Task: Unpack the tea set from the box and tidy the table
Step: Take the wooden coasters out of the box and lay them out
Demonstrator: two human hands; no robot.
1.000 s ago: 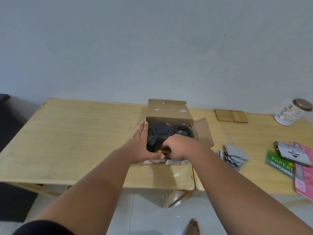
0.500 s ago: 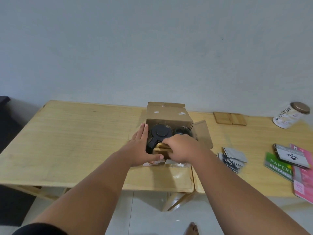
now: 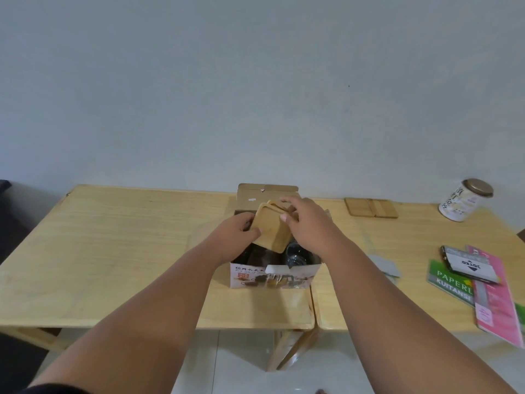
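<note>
Unpacking is under way: both hands hold a small stack of wooden coasters [image 3: 271, 230] tilted above the open box [image 3: 274, 275], which stands at the counter's [image 3: 127, 237] near edge. The left hand [image 3: 237, 233] pinches the stack's lower left corner, fingers closed on it; the right hand [image 3: 305, 223] grips its upper right side, fingers curled over the top edge. Dark glassware [image 3: 297, 255] remains inside the box. The next move likely calls for carrying the stack clear and laying it flat, perhaps beside the two coasters [image 3: 370, 207] already lying at the back. Readable writing: "PAPERL… KUITANSI" on a green pad [image 3: 449, 280], "JOYKO", upside down, on a white packet [image 3: 470, 264]; the box print and the tin's [image 3: 464, 200] label are illegible.
</note>
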